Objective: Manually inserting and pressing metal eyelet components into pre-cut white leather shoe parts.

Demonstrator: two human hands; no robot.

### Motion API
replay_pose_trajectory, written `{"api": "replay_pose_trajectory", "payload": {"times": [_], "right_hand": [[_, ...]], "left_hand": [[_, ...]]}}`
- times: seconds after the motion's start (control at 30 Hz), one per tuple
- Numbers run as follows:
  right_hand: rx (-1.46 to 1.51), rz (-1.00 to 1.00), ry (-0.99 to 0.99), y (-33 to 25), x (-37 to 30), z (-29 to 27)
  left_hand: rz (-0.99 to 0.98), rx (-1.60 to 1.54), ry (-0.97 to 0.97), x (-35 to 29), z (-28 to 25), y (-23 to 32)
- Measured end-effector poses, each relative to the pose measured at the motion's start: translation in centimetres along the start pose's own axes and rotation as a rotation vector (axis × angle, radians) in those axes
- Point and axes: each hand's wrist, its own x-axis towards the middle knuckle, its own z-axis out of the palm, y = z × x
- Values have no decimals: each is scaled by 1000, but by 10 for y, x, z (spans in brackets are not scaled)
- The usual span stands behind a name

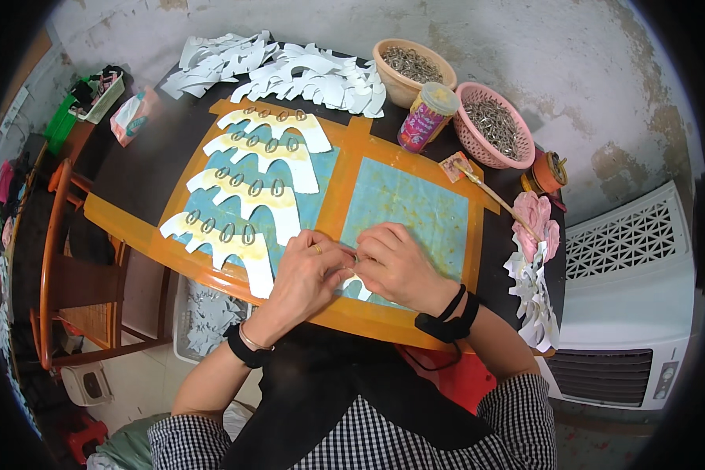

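Meeting over the near edge of the right-hand blue panel (407, 205), the left hand (315, 274) and right hand (398, 266) curl their fingers inward above a white scalloped cutout (356, 288). That cutout lies partly under them; the knuckles hide the fingertips, so I cannot tell whether either hand grips it.

Orange tape (164, 244) frames both panels on a dark tabletop (106, 174). Four yellow-smeared cutouts (243, 252) bearing oval metal rings (248, 234) form a column over the left-hand panel (239, 219). Beyond, loose white cutouts (305, 77) are heaped along the far edge. Far right stand a peach bowl (383, 59) and a pink basket (478, 151), both filled with metal rings, with a purple lidded tub (421, 128) near them. A brush (500, 200) slants toward a crumpled pink cloth (531, 222) at right.

Around the table are a scuffed wall (556, 47), a white louvered appliance (630, 313) at right, and a wooden chair (78, 290) at left.
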Motion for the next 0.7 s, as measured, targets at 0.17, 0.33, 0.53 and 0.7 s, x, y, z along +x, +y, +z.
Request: {"api": "replay_pose_trajectory", "payload": {"times": [0.17,0.33,0.53,0.7], "right_hand": [[90,-6,29,6,-9,-5],[127,49,42,10,-8,-12],[166,51,23,17,-1,-3],[202,20,-3,26,3,2]], "left_hand": [[16,2,3,-1,0,0],[-20,2,-18,-1,0,-1],[-26,-25,-17,-2,2,-4],[-37,-27,-22,-2,1,-4]]}}
